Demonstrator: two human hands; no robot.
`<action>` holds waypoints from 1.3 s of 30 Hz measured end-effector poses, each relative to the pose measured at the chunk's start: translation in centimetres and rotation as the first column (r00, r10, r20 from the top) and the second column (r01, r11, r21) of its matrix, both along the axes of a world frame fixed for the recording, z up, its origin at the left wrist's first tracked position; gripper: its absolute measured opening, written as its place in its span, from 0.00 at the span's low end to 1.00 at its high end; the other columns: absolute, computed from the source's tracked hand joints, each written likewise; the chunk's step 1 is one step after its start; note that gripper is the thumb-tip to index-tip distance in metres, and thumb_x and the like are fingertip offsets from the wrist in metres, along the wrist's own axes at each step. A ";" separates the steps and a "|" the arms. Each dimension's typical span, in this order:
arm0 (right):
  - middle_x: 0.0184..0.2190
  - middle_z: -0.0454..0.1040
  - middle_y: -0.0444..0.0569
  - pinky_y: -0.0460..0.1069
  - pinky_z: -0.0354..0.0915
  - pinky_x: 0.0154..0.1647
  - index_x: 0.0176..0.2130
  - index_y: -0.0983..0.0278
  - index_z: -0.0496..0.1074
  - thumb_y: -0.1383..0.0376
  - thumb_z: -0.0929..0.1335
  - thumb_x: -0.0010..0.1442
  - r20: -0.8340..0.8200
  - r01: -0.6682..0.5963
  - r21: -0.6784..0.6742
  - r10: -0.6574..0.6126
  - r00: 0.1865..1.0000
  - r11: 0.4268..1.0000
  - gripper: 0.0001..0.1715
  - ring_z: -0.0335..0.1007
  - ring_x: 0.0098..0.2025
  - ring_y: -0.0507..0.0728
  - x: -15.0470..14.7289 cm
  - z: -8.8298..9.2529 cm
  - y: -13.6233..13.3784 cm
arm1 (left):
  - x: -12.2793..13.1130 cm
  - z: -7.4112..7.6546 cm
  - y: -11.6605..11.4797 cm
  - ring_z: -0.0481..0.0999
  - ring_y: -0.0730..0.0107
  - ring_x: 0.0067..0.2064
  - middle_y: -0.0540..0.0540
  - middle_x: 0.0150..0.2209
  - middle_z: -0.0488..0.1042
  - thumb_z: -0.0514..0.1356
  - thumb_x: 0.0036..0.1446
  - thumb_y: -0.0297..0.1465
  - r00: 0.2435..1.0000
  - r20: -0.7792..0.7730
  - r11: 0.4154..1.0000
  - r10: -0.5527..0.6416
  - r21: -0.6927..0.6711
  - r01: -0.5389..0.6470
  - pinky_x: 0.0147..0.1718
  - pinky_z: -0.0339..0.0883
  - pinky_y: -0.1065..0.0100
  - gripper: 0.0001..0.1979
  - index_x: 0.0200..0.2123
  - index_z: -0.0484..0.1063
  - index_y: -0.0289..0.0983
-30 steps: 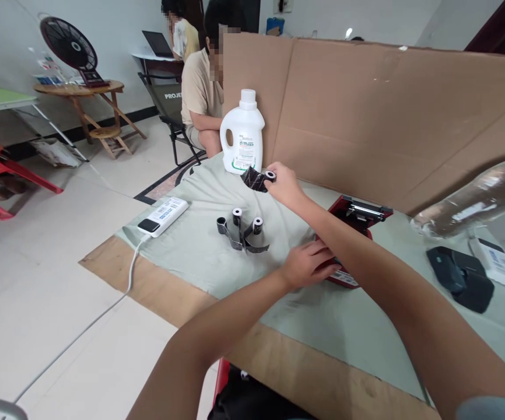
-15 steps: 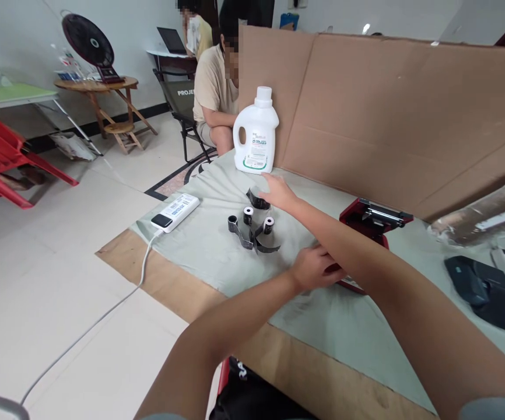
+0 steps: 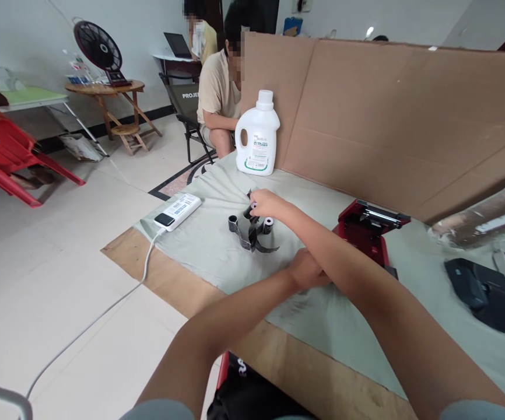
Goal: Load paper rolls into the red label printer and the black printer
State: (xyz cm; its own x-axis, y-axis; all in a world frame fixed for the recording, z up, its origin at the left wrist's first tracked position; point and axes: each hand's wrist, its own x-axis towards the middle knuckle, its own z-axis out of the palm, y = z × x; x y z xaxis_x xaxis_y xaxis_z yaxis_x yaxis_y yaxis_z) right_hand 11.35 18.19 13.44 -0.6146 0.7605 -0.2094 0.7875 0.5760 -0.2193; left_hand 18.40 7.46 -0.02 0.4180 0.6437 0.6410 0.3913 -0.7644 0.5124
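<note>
My right hand [image 3: 269, 204] reaches out over a cluster of small black rolls with loose black ribbon [image 3: 252, 233] on the grey-green cloth [image 3: 209, 245]. Its fingers curl round one black roll [image 3: 251, 208] at the cluster's far edge. My left hand [image 3: 304, 270] lies on the cloth just in front of a red printer-like device [image 3: 366, 233] with its lid up. My right forearm crosses over the left hand and hides its fingers.
A white detergent bottle [image 3: 258, 137] stands against a tall cardboard wall [image 3: 388, 116]. A white power strip [image 3: 178, 211] with a cable lies at the cloth's left edge. A black device [image 3: 482, 291] and a clear wrapped cylinder [image 3: 488, 216] are at right. Two people sit behind.
My right hand came down from near the bottle, carrying the black roll to the cluster of rolls. The left hand stayed by the red device.
</note>
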 end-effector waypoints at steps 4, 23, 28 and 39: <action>0.39 0.79 0.50 0.49 0.65 0.40 0.43 0.65 0.73 0.64 0.72 0.57 -0.484 0.064 0.000 -0.055 0.873 0.998 0.14 0.73 0.40 0.57 6.7 1.7 -1.7 | -0.4 0.7 -0.6 0.81 0.58 0.51 0.42 0.48 0.81 0.62 0.65 0.36 0.999 0.032 0.998 0.002 0.062 -0.004 0.49 0.79 0.60 0.11 0.45 0.80 0.40; 0.44 0.77 0.51 0.53 0.67 0.46 0.49 0.59 0.70 0.57 0.60 0.70 -0.492 0.383 -0.138 -0.399 0.774 0.913 0.15 0.72 0.44 0.60 31.8 3.2 -12.5 | 0.0 1.9 -2.2 0.80 0.59 0.54 0.36 0.55 0.76 0.60 0.67 0.36 0.992 0.127 0.990 0.015 0.135 -0.033 0.47 0.80 0.62 0.20 0.60 0.70 0.39; 0.44 0.77 0.55 0.53 0.64 0.47 0.52 0.61 0.68 0.65 0.58 0.71 -0.212 0.438 -0.044 -0.437 0.874 0.898 0.15 0.68 0.50 0.64 29.6 0.9 -12.2 | 0.6 2.1 -2.5 0.81 0.60 0.54 0.37 0.54 0.78 0.63 0.65 0.34 0.994 0.102 0.968 -0.028 0.251 0.001 0.49 0.80 0.61 0.25 0.63 0.67 0.38; 0.47 0.80 0.58 0.57 0.62 0.49 0.52 0.63 0.76 0.68 0.66 0.65 -0.042 0.522 0.157 -0.522 0.852 0.838 0.17 0.64 0.56 0.70 27.8 -1.4 -9.9 | 0.8 2.3 -2.9 0.83 0.68 0.51 0.42 0.55 0.80 0.60 0.67 0.25 0.993 0.056 0.955 -0.101 0.285 0.081 0.50 0.80 0.67 0.19 0.59 0.72 0.42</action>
